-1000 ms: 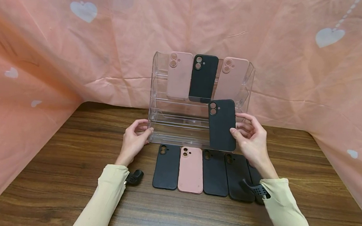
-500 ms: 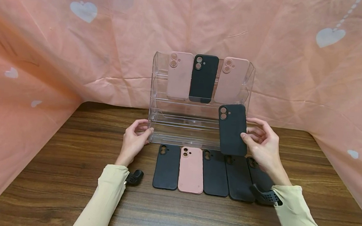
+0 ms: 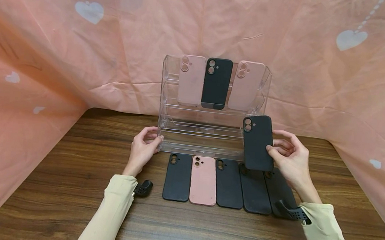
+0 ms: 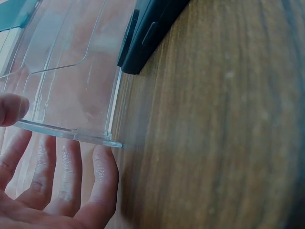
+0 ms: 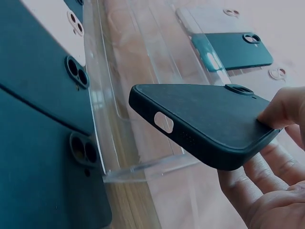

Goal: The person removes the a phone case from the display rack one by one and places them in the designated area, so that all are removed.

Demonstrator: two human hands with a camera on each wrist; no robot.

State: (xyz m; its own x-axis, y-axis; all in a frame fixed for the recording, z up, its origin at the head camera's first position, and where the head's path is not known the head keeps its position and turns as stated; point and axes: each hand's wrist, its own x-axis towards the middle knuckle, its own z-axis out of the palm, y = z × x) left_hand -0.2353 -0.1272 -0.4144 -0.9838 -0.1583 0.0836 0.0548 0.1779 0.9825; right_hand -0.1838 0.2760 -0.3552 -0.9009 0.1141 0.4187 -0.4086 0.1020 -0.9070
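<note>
My right hand [image 3: 293, 158] pinches a black phone case [image 3: 259, 144] by its right side, thumb on the back face and fingers behind. The case is held upright, off the table, before the right front corner of a clear stepped display rack [image 3: 197, 149]. My left hand [image 3: 143, 146] grips the rack's lower left side; in the left wrist view the thumb [image 4: 12, 109] and fingers lie on opposite sides of the clear wall. On the rack's top tier stand a pink case [image 3: 191, 80], a black case [image 3: 216, 85] and another pink case [image 3: 247, 84].
In front of the rack, several cases lie in a row on the wooden table [image 3: 170, 227]: a black case [image 3: 177, 178] at left, a pink case [image 3: 203, 182], then more black cases [image 3: 229, 185]. A pink cloth [image 3: 133, 47] hangs behind and at both sides.
My right hand has moved to the right and down with the black phone case, away from the rack's middle. The left hand has stayed on the rack.
</note>
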